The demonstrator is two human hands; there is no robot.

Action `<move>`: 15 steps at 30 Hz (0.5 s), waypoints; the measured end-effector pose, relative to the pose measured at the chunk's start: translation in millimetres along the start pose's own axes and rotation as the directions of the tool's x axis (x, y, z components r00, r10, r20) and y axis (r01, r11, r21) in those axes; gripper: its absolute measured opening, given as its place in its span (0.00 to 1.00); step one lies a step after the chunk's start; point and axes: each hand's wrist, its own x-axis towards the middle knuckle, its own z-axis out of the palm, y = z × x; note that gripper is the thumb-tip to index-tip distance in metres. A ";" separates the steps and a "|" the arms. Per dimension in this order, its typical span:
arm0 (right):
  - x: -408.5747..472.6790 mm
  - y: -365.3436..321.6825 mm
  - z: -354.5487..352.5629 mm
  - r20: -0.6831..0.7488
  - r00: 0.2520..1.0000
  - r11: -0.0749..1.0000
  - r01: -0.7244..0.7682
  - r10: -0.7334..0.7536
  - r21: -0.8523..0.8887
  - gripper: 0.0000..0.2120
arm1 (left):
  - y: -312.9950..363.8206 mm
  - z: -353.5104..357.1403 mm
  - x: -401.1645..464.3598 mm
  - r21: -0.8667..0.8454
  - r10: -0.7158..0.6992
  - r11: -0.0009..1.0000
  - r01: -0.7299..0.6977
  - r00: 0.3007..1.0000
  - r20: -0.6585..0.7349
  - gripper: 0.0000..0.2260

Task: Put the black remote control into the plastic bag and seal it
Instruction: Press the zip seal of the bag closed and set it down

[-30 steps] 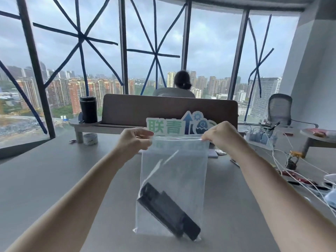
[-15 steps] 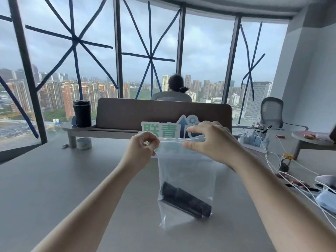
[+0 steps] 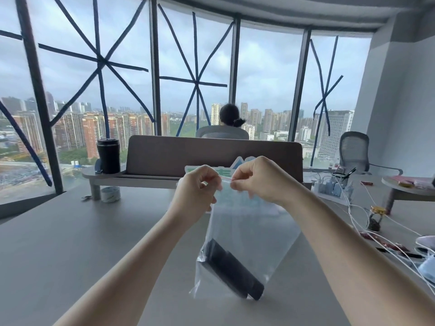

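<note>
A clear plastic bag [image 3: 254,234] hangs in the air above the grey table [image 3: 70,243]. The black remote control [image 3: 231,270] lies slanted at the bottom of the bag. My left hand [image 3: 196,190] pinches the bag's top strip near its left end. My right hand [image 3: 256,178] pinches the same strip just to the right, and the two sets of fingertips are almost touching. The right part of the top strip is hidden behind my right hand.
A brown desk divider [image 3: 211,156] with a black tumbler [image 3: 108,156] stands at the table's far side, a seated person [image 3: 227,124] behind it. White cables [image 3: 367,222], a small jar [image 3: 375,218] and clutter cover the right. A tape roll [image 3: 110,194] sits far left.
My right hand has slid left along the bag's top strip until it met my left hand. The bag has bunched narrower and the remote has swung with it.
</note>
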 end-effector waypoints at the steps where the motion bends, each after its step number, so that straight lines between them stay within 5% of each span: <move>1: 1.2 0.1 -0.6 0.000 1.000 1.000 -0.002 0.002 -0.004 0.06 | 0.2 -1.0 1.2 -0.022 -0.009 1.000 0.009 1.000 0.003 0.09; 7: 1.6 -2.9 2.0 0.002 1.000 1.000 0.006 -0.006 0.015 0.05 | -0.6 -0.7 5.1 -0.044 -0.021 0.999 0.022 1.000 0.024 0.09; 15: 2.3 -8.9 10.9 -0.041 0.995 0.980 0.085 -0.093 -0.179 0.07 | -6.4 7.8 6.7 0.075 0.057 0.996 -0.054 0.998 -0.027 0.14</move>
